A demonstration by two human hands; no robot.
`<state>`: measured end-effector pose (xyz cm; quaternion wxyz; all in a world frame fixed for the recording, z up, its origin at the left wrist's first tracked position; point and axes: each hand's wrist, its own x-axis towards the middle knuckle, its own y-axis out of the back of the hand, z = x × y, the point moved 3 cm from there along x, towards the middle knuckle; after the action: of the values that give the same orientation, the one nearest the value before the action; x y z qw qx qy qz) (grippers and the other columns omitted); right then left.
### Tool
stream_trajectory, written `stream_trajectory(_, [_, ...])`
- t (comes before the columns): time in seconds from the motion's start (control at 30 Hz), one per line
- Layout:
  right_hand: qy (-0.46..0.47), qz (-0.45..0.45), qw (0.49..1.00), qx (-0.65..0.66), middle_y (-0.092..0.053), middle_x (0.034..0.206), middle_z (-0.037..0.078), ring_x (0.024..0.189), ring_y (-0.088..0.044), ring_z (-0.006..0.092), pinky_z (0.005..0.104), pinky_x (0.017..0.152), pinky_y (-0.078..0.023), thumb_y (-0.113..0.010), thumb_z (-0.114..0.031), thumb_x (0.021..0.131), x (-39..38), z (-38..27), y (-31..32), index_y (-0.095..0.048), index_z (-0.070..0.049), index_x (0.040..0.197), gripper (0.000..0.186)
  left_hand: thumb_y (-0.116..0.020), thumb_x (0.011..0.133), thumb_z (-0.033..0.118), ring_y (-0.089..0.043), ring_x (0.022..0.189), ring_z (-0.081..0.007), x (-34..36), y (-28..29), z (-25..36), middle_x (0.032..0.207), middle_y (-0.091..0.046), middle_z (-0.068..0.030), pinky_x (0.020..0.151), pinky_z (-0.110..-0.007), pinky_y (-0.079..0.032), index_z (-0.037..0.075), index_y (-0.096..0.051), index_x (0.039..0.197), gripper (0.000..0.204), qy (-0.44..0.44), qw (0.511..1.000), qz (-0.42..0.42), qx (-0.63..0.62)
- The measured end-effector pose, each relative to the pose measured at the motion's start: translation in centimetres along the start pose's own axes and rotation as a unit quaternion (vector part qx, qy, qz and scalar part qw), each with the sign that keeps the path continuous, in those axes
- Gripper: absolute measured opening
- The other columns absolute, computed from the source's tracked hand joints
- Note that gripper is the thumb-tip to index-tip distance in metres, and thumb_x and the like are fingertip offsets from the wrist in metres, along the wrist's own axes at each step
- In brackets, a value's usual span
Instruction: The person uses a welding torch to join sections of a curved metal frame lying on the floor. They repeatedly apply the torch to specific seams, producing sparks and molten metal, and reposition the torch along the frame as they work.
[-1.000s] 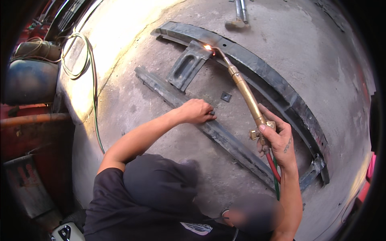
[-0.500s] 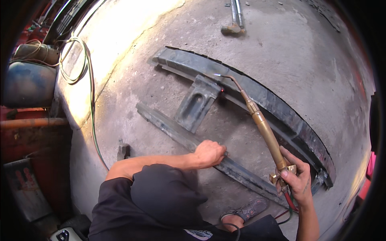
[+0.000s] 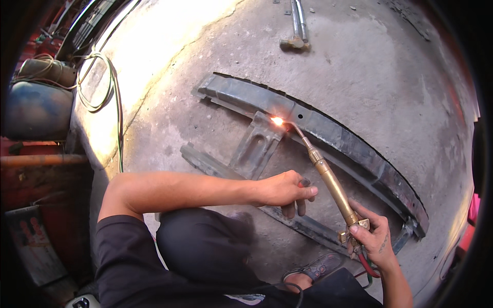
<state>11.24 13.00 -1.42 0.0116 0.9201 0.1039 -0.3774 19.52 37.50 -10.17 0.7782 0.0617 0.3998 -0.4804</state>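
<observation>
Leftmost, a blue gas cylinder [image 3: 32, 110] is seen at the edge, with a green hose [image 3: 105, 87] looped over the concrete floor [image 3: 390, 77] beside it. Left hand [image 3: 285, 189] is laid on the lower flat steel bar [image 3: 215, 167], fingers [image 3: 303, 197] loosely curled, gripping nothing. A short bracket [image 3: 257, 146] is set between that bar and the long curved steel channel [image 3: 339, 136]. A bright flame point [image 3: 277, 121] is seen where bracket meets channel, at the tip of the brass torch [image 3: 328, 177]. Right hand [image 3: 372, 238] is closed around the torch's valve end, fingers clamped on it, red and green hoses [image 3: 367, 264] trailing below. A hammer [image 3: 297, 31] is lying at the top, well apart.
</observation>
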Motion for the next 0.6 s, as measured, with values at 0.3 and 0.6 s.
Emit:
stream_trajectory(0.3, [0.012, -0.006, 1.0, 0.022, -0.067, 0.079, 0.007, 0.056, -0.064, 0.0124, 0.0269, 0.049, -0.051, -0.069, -0.015, 0.095, -0.6, 1.2, -1.0, -0.05, 0.004, 0.149, 0.06, -0.056, 0.105, 0.029, -0.066, 0.08, -0.0492, -1.5, -3.0, 4.8, 0.076, -0.066, -0.0274, 0.07, -0.054, -0.05, 0.003, -0.052, 0.138, 0.043, -0.281, 0.89, 0.211, 0.291])
stream_trajectory(0.6, [0.02, 0.011, 0.999, 0.027, -0.068, 0.08, 0.009, 0.056, -0.065, 0.0127, 0.0268, 0.049, -0.051, -0.069, -0.015, 0.094, -1.4, 1.1, -1.1, -0.05, 0.004, 0.148, 0.06, -0.061, 0.099, 0.021, -0.07, 0.082, -0.044, 0.1, -5.3, 4.6, 0.081, -0.07, -0.0251, 0.071, -0.053, -0.055, -0.002, -0.059, 0.133, 0.041, -0.281, 0.866, 0.151, 0.385])
